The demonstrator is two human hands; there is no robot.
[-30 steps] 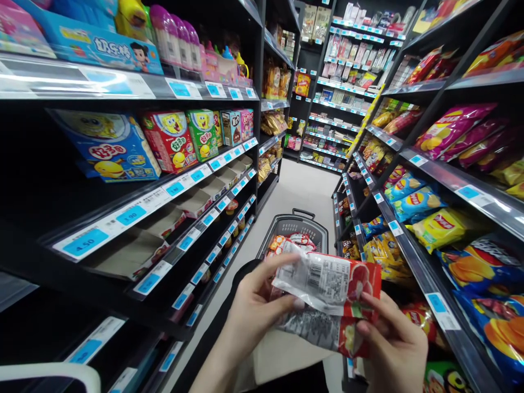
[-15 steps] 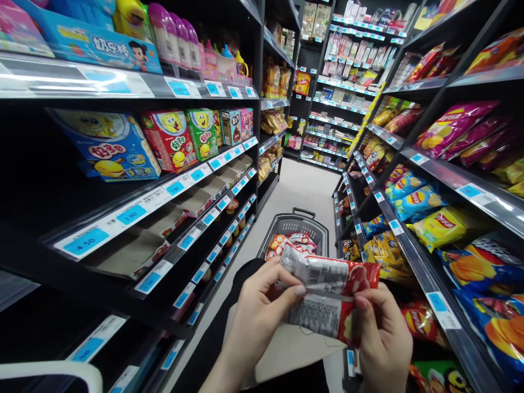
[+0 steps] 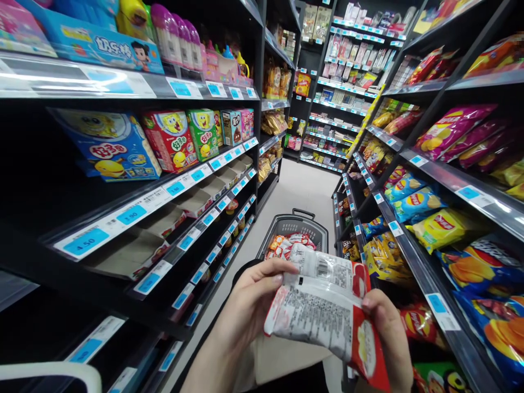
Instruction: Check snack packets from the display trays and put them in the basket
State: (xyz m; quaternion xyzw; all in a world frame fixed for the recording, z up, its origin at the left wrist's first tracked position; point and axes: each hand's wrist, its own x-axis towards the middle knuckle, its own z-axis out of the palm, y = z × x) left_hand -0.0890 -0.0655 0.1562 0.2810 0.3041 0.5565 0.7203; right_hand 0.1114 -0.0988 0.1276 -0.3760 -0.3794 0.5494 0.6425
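A red and silver snack packet (image 3: 319,305) is held up in front of me, its printed back facing me. My left hand (image 3: 254,295) pinches its left end between thumb and fingers. At the red right end, my right hand (image 3: 387,333) grips the packet with the thumb on top, its other fingers mostly hidden behind. Just beyond the packet stands a grey shopping basket (image 3: 323,232) with a dark handle. Several red and white packets (image 3: 282,246) lie inside it, partly covered by the packet I hold.
Shelves (image 3: 192,177) with price labels run along the left, carrying boxed snacks (image 3: 170,141). On the right, racks hold crisp bags (image 3: 446,224). The pale aisle floor (image 3: 303,183) leads to a stocked back shelf (image 3: 344,98). A white curved bar (image 3: 49,371) shows at lower left.
The packet has been flattened out and tilted, so more of its printed back shows. My left hand has moved a little left along its edge, and the right hand slightly lower.
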